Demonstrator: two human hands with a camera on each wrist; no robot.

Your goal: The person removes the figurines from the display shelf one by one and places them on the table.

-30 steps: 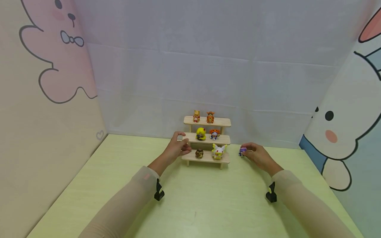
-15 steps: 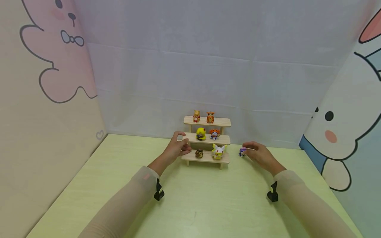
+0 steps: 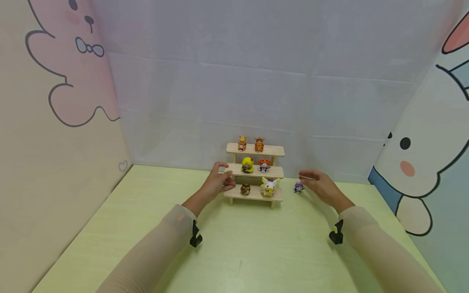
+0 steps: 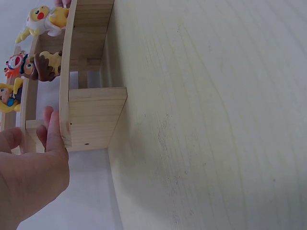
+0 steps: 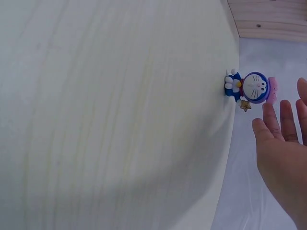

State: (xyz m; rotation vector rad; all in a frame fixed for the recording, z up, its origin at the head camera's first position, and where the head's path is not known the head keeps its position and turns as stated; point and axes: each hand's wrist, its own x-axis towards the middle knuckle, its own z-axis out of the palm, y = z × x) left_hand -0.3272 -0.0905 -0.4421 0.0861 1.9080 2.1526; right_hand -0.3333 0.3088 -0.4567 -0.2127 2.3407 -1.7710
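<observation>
At the left end of a three-tier wooden display shelf (image 3: 242, 194), my left hand (image 3: 215, 183) holds the ends of the boards. In the left wrist view its curled fingers (image 4: 53, 132) lie by the lower and middle boards, partly hidden. A blue-and-white cat figurine (image 5: 254, 88) with a pink hat stands upright on the table, right of the shelf. My right hand (image 3: 322, 188) is just beside and above it, fingers spread and holding nothing. In the right wrist view the fingertips come close to the pink hat; whether they touch it I cannot tell.
Two figurines stand on each tier: a yellow bear (image 3: 242, 143) and a tiger (image 3: 259, 144) on top, a yellow-haired figure (image 3: 247, 165) and an orange-hatted cat (image 3: 264, 165) midway, an owl (image 3: 245, 189) and a white-eared figure (image 3: 269, 187) below. A white cloth (image 3: 220, 89) hangs behind.
My right hand has let go of the cat figurine and drawn slightly up and right, its fingers opening. The figurine stays standing on the table. My left hand has not moved.
</observation>
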